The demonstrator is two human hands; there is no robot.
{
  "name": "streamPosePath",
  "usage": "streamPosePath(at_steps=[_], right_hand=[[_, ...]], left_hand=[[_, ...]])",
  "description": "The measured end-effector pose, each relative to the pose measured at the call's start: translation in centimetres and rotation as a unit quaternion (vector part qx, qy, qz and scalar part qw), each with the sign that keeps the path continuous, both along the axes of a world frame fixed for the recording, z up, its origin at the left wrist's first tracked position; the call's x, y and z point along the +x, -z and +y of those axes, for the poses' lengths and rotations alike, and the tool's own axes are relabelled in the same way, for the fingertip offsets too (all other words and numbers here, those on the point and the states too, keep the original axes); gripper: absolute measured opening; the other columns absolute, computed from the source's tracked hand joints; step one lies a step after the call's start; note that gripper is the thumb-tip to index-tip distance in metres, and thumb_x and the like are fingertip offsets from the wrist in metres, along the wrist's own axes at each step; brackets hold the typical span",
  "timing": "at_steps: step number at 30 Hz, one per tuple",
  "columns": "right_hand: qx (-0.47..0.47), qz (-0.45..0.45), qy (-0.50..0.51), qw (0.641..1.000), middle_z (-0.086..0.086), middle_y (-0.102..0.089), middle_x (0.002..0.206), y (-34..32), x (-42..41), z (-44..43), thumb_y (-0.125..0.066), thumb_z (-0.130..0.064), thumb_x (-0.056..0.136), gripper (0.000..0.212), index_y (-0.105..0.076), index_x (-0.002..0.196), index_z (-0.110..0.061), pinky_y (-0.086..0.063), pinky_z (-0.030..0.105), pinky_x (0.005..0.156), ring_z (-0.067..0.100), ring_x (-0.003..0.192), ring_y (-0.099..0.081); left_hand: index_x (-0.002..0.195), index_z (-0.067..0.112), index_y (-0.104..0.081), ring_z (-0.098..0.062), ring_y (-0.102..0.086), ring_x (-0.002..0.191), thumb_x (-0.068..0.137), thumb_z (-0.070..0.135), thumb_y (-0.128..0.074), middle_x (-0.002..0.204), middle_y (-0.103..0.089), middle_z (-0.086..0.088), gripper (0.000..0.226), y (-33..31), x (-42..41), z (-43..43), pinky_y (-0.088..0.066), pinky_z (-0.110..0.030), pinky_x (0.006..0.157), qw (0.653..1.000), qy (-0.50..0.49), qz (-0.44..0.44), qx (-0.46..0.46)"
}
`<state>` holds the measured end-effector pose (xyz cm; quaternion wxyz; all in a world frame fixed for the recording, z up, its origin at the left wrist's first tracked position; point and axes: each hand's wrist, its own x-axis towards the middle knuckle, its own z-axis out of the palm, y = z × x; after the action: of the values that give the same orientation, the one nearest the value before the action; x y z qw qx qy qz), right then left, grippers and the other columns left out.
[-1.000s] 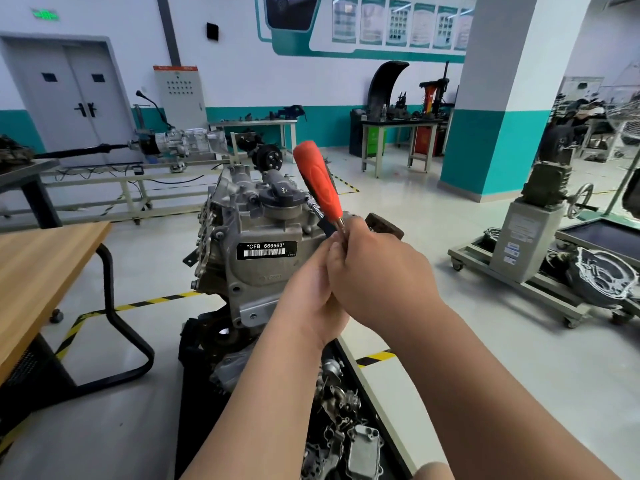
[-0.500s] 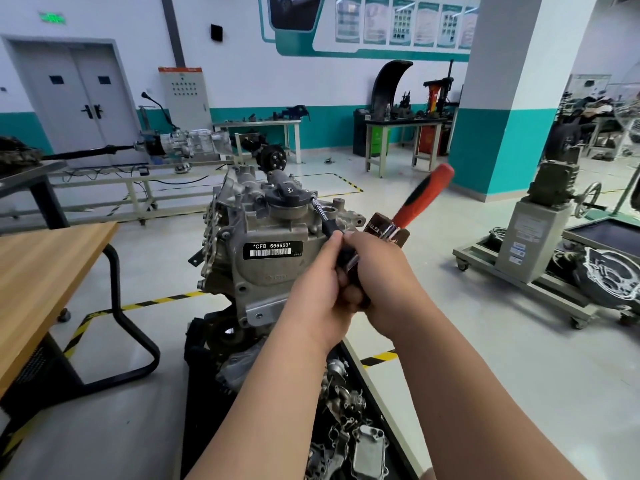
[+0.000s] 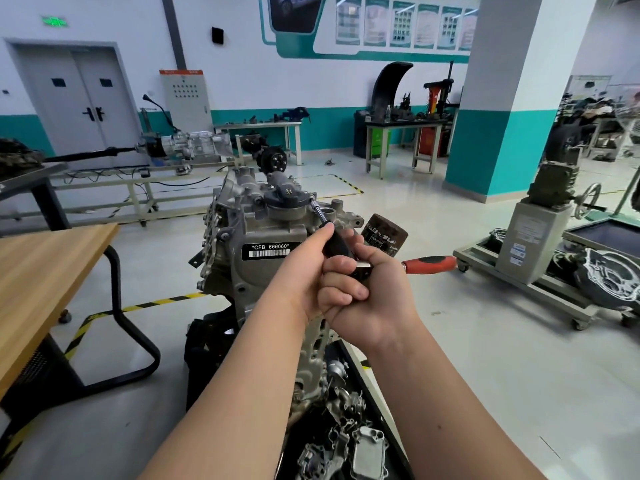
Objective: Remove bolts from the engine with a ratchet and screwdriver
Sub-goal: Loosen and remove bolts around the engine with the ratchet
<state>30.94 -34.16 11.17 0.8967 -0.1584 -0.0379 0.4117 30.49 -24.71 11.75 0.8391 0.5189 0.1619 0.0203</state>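
Observation:
The grey engine [image 3: 263, 233], labelled CFB 666660, stands upright in front of me. A ratchet with a red handle [image 3: 431, 264] sits on a black driver handle [image 3: 333, 243], whose thin metal shaft [image 3: 318, 213] reaches up-left to a bolt [image 3: 312, 203] beside the engine's black cap. My left hand [image 3: 304, 275] grips the black driver handle just below the shaft. My right hand [image 3: 370, 299] grips the ratchet at its head, and the red handle sticks out level to the right.
A brown oil filter [image 3: 384, 237] juts from the engine just behind my hands. Below them, a black tray [image 3: 360, 368] holds several loose metal parts. A wooden table [image 3: 41, 271] stands at left, and a wheeled stand [image 3: 530, 251] with machinery at right.
The red ratchet handle has swung clockwise, from pointing up and left to lying level toward the right. Both hands have stayed on the tool at the same bolt.

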Motion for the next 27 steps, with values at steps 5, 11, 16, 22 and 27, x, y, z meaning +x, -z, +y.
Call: streamPosePath(at_steps=[5,11,16,22,27], right_hand=[[-0.038,-0.028,0.002,0.999,-0.004,-0.039,0.051,-0.3,0.4,-0.4,-0.042,-0.026,0.096,0.019,-0.05,0.106,-0.04,-0.019,0.014,0.032,0.007,0.027,-0.024],[-0.302,-0.199,0.062,0.93,0.001,-0.04,0.05,-1.6,1.4,-1.6,-0.038,-0.029,0.1,0.015,-0.053,0.1,-0.033,-0.021,0.014,0.034,0.009,0.029,-0.02],[-0.568,-0.449,0.131,0.676,0.002,-0.05,0.052,-3.6,1.3,-1.4,-0.052,-0.031,0.09,0.025,-0.049,0.07,-0.017,-0.028,0.018,0.038,0.015,0.032,-0.035],[-0.732,-0.609,0.226,0.206,-0.007,-0.041,0.064,-3.8,0.9,-0.5,-0.04,-0.042,0.092,0.033,-0.038,0.066,-0.023,-0.021,0.024,0.047,0.011,0.052,-0.037],[-0.707,-0.596,0.229,0.304,-0.009,-0.044,0.069,-3.4,1.3,-0.4,-0.035,-0.052,0.095,0.036,-0.06,0.1,-0.027,-0.034,0.028,0.058,0.021,0.069,-0.049]], left_hand=[[0.088,0.024,-0.068,-0.016,-0.05,0.028,0.094,0.058,-0.047,0.048,-0.055,0.005,0.04,-0.3,0.2,-0.2,-0.033,-0.013,0.027,1.0,0.014,0.025,0.007],[0.086,0.023,-0.054,-0.011,-0.041,0.03,0.102,0.044,-0.039,0.044,-0.053,0.006,0.03,-0.8,0.8,-1.3,-0.037,-0.014,0.039,0.998,0.016,-0.021,-0.064],[0.09,0.016,-0.055,-0.012,-0.055,0.074,0.103,0.034,-0.041,0.081,-0.056,0.003,0.027,-1.1,1.0,-1.1,-0.044,-0.023,0.072,0.989,-0.004,-0.05,-0.138],[0.082,0.016,-0.053,-0.014,-0.059,0.061,0.103,0.036,-0.042,0.067,-0.06,0.0,0.031,-1.3,0.8,-1.1,-0.047,-0.026,0.058,0.99,0.034,-0.047,-0.13],[0.084,0.016,-0.049,-0.015,-0.049,0.077,0.104,0.033,-0.033,0.082,-0.048,-0.001,0.031,-1.6,0.5,-1.5,-0.038,-0.027,0.07,0.99,0.032,-0.048,-0.125]])
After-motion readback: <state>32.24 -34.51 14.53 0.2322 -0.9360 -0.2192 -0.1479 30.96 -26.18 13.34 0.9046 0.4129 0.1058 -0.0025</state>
